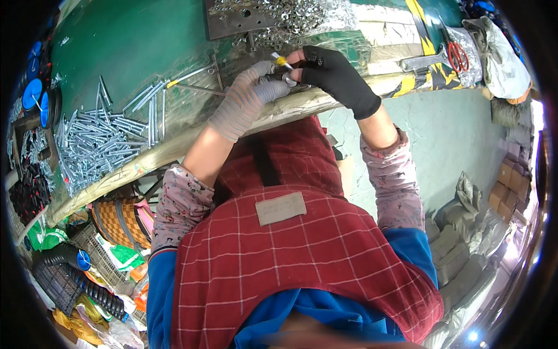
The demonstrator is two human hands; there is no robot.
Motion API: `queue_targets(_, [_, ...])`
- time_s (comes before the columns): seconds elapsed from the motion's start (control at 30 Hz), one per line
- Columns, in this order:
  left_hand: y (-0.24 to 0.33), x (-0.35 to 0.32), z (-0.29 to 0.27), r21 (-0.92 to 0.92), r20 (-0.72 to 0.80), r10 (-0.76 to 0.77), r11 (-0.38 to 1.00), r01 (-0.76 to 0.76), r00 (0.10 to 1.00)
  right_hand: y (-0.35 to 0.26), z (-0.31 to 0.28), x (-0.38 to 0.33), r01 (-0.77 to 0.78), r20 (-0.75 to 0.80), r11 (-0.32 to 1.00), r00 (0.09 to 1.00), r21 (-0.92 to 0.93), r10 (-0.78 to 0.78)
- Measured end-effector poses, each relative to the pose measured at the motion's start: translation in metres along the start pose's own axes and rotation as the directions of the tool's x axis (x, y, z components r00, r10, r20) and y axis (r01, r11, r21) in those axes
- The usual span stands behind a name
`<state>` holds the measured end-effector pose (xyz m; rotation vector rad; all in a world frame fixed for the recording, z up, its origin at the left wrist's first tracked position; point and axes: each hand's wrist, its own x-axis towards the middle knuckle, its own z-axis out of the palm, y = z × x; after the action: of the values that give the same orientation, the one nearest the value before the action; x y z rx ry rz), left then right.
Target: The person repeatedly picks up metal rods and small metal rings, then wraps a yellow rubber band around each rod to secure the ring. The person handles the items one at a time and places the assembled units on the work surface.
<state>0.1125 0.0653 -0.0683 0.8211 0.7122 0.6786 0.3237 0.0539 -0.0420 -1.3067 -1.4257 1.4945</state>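
At the table's near edge, my left hand [247, 96], in a grey striped glove, meets my right hand [337, 75], in a black glove with bare fingertips. The right fingers pinch a small metal part with a yellow band [281, 61] and a pale tip. Below it, a shiny round metal piece [289, 80] shows between the fingertips of both hands. The left fingers are curled in, and what they grip is mostly hidden. Just beyond the hands lies a pile of small nuts and washers [279, 20], partly on a dark metal plate [224, 23].
Many long silver bolts [104, 142] are heaped on the green tabletop [133, 43] at left. A metal rod [192, 75] lies nearer. Red-handled scissors [457, 57] and yellow-black tape [421, 29] are at right. Blue-capped black coils [43, 104] stand far left; grey sacks [459, 256] are on the floor.
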Motion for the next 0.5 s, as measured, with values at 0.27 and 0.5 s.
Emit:
queue_targets(0.27, [-0.003,0.021,-0.002,0.766,0.128,0.359,0.557,-0.322,0.925,0.014,-0.018,0.001,-0.103,-0.022,0.989,0.994,0.106,0.106])
queue_targets(0.5, [-0.003,0.020,0.004,0.575,0.034,0.168,0.803,-0.157,0.985,0.016,-0.016,-0.008,-0.037,-0.117,0.991,0.992,0.126,0.052])
